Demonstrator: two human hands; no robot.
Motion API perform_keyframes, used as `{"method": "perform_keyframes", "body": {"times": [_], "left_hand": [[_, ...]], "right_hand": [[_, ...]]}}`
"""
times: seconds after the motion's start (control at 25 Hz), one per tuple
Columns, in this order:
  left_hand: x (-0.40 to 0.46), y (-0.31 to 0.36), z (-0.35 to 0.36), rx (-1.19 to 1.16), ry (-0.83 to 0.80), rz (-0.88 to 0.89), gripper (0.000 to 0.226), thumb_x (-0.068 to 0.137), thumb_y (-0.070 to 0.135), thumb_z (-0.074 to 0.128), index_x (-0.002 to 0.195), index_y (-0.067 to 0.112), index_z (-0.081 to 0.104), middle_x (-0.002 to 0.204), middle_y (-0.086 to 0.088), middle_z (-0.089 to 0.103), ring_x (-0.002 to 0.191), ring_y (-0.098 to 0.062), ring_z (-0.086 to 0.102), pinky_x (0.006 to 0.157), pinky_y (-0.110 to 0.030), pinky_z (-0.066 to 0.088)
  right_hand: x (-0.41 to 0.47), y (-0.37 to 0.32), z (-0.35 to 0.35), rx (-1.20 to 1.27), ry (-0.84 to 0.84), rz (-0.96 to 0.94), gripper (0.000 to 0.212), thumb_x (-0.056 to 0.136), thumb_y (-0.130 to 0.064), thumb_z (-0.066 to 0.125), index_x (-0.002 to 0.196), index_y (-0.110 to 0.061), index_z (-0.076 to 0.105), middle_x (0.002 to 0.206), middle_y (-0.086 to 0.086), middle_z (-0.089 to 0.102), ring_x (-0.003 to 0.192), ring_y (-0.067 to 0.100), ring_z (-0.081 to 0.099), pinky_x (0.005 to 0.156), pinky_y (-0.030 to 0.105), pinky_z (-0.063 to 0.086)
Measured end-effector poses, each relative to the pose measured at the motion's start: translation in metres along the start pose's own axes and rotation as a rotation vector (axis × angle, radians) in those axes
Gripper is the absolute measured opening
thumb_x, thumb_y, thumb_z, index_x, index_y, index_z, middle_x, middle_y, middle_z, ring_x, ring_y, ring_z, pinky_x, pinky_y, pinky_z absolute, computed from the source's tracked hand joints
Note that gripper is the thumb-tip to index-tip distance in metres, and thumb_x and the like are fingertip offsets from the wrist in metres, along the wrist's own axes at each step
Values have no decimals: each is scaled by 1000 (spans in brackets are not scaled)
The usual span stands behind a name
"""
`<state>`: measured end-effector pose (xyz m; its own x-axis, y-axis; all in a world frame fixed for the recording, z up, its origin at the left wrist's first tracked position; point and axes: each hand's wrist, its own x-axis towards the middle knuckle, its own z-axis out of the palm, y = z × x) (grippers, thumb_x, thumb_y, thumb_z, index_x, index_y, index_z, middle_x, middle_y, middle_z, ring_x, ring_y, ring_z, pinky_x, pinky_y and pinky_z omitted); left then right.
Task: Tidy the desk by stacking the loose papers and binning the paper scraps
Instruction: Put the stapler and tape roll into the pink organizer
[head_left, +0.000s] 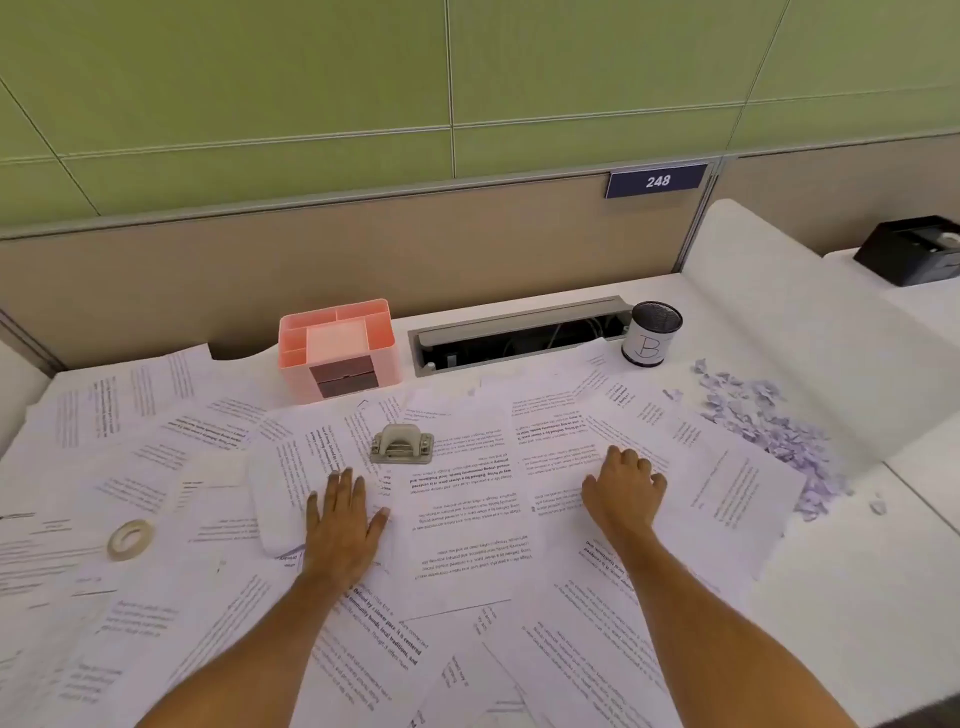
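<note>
Printed papers lie nearest the camera, spread in loose overlapping sheets across most of a white desk. Both bare forearms reach forward over them. Left hand rests flat on the sheets, fingers straight and spread wide, holding nothing. Right hand presses down with fingers bent at the knuckles; whether it pinches a sheet cannot be told. A pink organiser and a mesh cup stand at the back. Purple scraps lie heaped at the right, just beside the sheets. A hole punch and a tape roll sit on the papers; gathering sheets now would likely drag them along or scatter the scraps.
</note>
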<state>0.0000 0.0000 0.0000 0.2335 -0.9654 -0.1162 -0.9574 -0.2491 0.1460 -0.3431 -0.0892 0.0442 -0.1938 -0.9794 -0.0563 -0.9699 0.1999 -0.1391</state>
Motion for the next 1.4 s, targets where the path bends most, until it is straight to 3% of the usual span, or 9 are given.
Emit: {"method": "perform_keyframes", "body": {"times": [0.16,0.36,0.52,0.68,0.84,0.96,1.08,1.24,1.4], "left_hand": [[2,-18,5,-2,36,-97,87,85,62,6,154,8,14,163,-9,7,151,-24,0,120,-47,-3],[6,-33,8,5,21,-141,92,83,65,0,154,9,13,163,-8,5,151,-24,-2,120,-48,-4],[8,-43,2,13,31,-167,99,77,68,-11,154,10,9,164,-7,1,150,-23,-6,118,-47,-10],[9,-56,-1,27,33,-196,94,80,66,-9,154,10,5,164,-6,-2,150,-23,-8,118,-47,-11],[7,-62,5,53,-7,-201,90,83,64,-6,154,10,3,164,-6,-3,150,-23,-8,119,-50,-7],[4,-60,10,36,-6,-207,95,78,66,-13,154,12,0,163,-5,-7,150,-22,-9,119,-50,-7],[4,-61,13,39,-3,-225,93,78,66,-14,154,13,-4,163,-3,-9,150,-21,-9,120,-50,-5],[4,-61,13,15,18,-225,91,81,68,-8,154,15,0,163,-3,-6,150,-21,-7,120,-49,-4],[4,-60,10,13,18,-227,88,83,67,-6,154,16,-1,163,-3,-7,150,-21,-8,120,-49,-4]], "right_hand": [[6,8,2,32,6,138,35,82,-23,52,115,-11,56,113,6,58,107,26,50,89,42,37],[9,11,6,1,-28,189,30,82,-18,50,109,-10,59,111,6,58,106,26,50,87,40,37],[10,12,10,-30,32,166,25,85,-20,52,103,-9,65,102,7,60,97,28,52,82,39,38],[13,-2,14,97,181,88,21,82,-11,58,97,1,67,95,17,60,87,36,54,71,43,43],[20,-44,1,290,236,-16,24,86,-9,59,108,1,62,105,17,57,82,36,59,56,33,41],[27,-92,-13,377,197,-144,34,89,-15,63,121,-5,59,121,12,58,86,31,64,64,32,45],[35,-147,-26,481,144,-285,35,88,-13,67,121,-7,59,123,10,60,97,26,64,80,29,48],[40,-224,-41,614,67,-431,34,87,-9,68,119,-8,59,121,9,60,102,23,61,82,22,41],[41,-296,-46,685,-44,-548,33,83,-7,68,115,-10,61,115,9,63,103,25,60,82,29,49]]}}
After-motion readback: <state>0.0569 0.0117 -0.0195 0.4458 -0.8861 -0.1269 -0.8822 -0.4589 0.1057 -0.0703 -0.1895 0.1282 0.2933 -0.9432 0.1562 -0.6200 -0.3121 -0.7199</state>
